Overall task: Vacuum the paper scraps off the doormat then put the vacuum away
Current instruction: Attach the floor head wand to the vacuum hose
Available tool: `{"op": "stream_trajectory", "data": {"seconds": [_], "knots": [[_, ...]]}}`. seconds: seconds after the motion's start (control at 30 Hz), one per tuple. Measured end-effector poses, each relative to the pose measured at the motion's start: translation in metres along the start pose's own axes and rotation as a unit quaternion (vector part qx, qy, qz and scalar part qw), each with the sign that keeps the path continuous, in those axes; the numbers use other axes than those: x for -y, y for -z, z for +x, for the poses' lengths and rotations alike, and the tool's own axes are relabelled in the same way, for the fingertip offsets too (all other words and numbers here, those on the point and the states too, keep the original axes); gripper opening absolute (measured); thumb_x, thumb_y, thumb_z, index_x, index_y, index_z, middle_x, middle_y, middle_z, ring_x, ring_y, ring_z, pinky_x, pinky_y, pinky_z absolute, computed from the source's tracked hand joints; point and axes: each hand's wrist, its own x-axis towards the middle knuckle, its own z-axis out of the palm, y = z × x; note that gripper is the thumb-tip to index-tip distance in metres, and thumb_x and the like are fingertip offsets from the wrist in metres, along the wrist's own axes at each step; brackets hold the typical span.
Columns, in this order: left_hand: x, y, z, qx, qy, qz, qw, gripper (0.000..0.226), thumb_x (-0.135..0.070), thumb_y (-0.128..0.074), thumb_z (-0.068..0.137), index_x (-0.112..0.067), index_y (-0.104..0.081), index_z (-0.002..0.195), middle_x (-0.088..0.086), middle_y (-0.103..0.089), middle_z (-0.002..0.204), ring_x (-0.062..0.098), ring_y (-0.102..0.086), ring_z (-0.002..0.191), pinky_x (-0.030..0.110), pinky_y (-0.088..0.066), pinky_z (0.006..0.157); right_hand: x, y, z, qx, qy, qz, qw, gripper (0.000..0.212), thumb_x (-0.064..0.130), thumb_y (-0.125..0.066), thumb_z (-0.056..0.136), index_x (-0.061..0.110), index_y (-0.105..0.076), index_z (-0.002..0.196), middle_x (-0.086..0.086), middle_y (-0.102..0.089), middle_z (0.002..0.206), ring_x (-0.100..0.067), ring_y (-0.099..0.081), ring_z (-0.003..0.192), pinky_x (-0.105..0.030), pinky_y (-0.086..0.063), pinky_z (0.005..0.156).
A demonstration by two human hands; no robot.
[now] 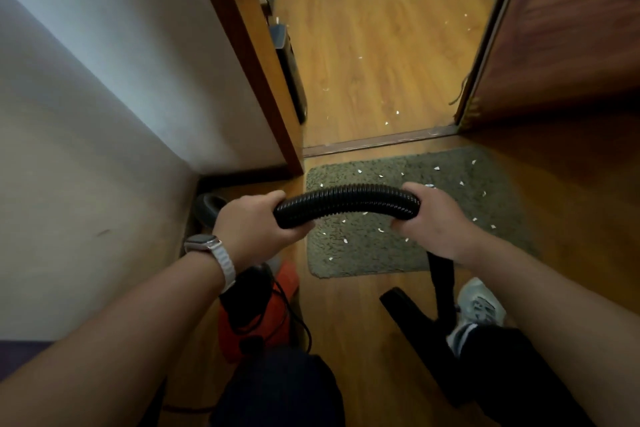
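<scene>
A black ribbed vacuum hose [346, 199] arches between both hands above the doormat. My left hand [258, 222] grips its left end and my right hand [431, 218] grips its right end. Below the right hand a black tube runs down to a flat black nozzle [407, 308] lying on the floor by my shoe. The grey-green doormat [485, 204] lies in front of the doorway, strewn with several white paper scraps [358, 172]. The orange and black vacuum body [277, 319] stands on the floor under my left forearm.
An open wooden door [561, 35] stands at the right and a door frame [249, 55] at the left. More paper scraps [396, 113] lie on the wood floor past the threshold. A dark flat device [291, 73] leans by the frame. A white wall fills the left.
</scene>
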Motion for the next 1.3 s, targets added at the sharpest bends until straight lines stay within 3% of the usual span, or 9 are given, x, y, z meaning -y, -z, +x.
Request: {"op": "stream_trajectory", "data": {"seconds": [0.13,0.27,0.4,0.47,0.63,0.93,1.03,1.17,1.3], "knots": [[-0.035,0.005,0.0,0.017,-0.051,0.04,0.998,0.035,-0.061,-0.062,0.082,-0.028,-0.057,0.092,-0.01,-0.061,0.075,0.011,-0.061,0.067,0.03,-0.051,0.059,0.009,0.028,-0.004,0.046,0.043,-0.126,0.99,0.02,0.022,-0.071,0.078,0.029,-0.057,0.091,0.006,-0.062,0.081,-0.018,-0.062,0.076,-0.035,-0.054,0.067],[-0.098,-0.001,0.009,-0.033,-0.101,0.101,0.989,0.032,-0.056,-0.064,0.082,-0.026,-0.054,0.089,-0.013,-0.052,0.072,0.01,-0.054,0.061,0.024,-0.037,0.05,0.016,0.024,-0.01,0.066,0.099,-0.159,0.98,0.017,0.029,-0.065,0.079,0.032,-0.052,0.09,0.01,-0.059,0.082,-0.018,-0.06,0.079,-0.032,-0.051,0.068],[-0.118,-0.002,0.013,-0.037,-0.077,0.137,0.987,0.042,-0.068,-0.061,0.079,-0.029,-0.044,0.081,-0.013,-0.049,0.066,0.011,-0.05,0.056,0.023,-0.031,0.043,0.01,0.029,-0.012,0.058,0.116,-0.146,0.981,0.016,0.031,-0.064,0.078,0.03,-0.051,0.088,0.007,-0.059,0.082,-0.021,-0.06,0.079,-0.034,-0.052,0.069],[-0.118,0.002,0.011,-0.047,-0.046,0.13,0.989,0.047,-0.073,-0.058,0.077,-0.026,-0.052,0.08,-0.011,-0.057,0.065,0.01,-0.054,0.056,0.025,-0.04,0.043,0.011,0.03,-0.014,0.054,0.121,-0.12,0.984,0.018,0.031,-0.064,0.077,0.03,-0.047,0.081,0.007,-0.059,0.081,-0.02,-0.06,0.078,-0.033,-0.051,0.066],[-0.101,0.0,-0.001,-0.068,0.062,0.002,0.996,0.041,-0.069,-0.063,0.075,-0.029,-0.059,0.084,-0.009,-0.062,0.064,0.008,-0.06,0.059,0.035,-0.053,0.052,0.006,0.03,-0.01,0.027,0.087,-0.091,0.992,0.02,0.033,-0.066,0.078,0.032,-0.046,0.083,0.009,-0.056,0.081,-0.018,-0.058,0.078,-0.03,-0.046,0.063],[-0.101,-0.033,0.017,-0.011,0.069,-0.17,0.983,0.031,-0.053,-0.071,0.079,-0.028,-0.055,0.071,-0.005,-0.06,0.059,0.007,-0.057,0.053,0.025,-0.04,0.048,-0.001,0.053,-0.001,-0.034,0.079,-0.178,0.98,0.024,0.031,-0.068,0.081,0.03,-0.045,0.079,0.011,-0.053,0.078,-0.017,-0.054,0.077,-0.029,-0.039,0.061],[-0.101,-0.056,0.03,0.038,0.068,-0.278,0.957,0.026,-0.047,-0.074,0.079,-0.027,-0.059,0.07,-0.006,-0.059,0.058,0.009,-0.053,0.049,0.028,-0.041,0.048,-0.015,0.057,0.01,-0.034,0.066,-0.202,0.977,0.02,0.032,-0.069,0.081,0.029,-0.053,0.092,0.009,-0.057,0.084,-0.019,-0.056,0.081,-0.03,-0.043,0.064],[-0.101,-0.083,0.041,0.126,0.095,-0.431,0.888,0.029,-0.034,-0.078,0.079,-0.009,-0.063,0.078,-0.001,-0.054,0.059,0.017,-0.05,0.053,0.036,-0.041,0.053,-0.03,0.053,0.03,-0.023,0.049,-0.207,0.977,0.021,0.031,-0.071,0.079,0.029,-0.056,0.093,0.009,-0.057,0.087,-0.017,-0.057,0.083,-0.032,-0.048,0.068],[-0.094,-0.088,0.056,0.162,0.085,-0.464,0.867,0.036,-0.033,-0.081,0.077,-0.004,-0.06,0.077,0.001,-0.052,0.059,0.017,-0.05,0.053,0.035,-0.041,0.053,-0.04,0.045,0.045,-0.027,0.037,-0.215,0.976,0.024,0.029,-0.073,0.078,0.029,-0.058,0.098,0.009,-0.055,0.094,-0.018,-0.055,0.092,-0.035,-0.047,0.075]]}}
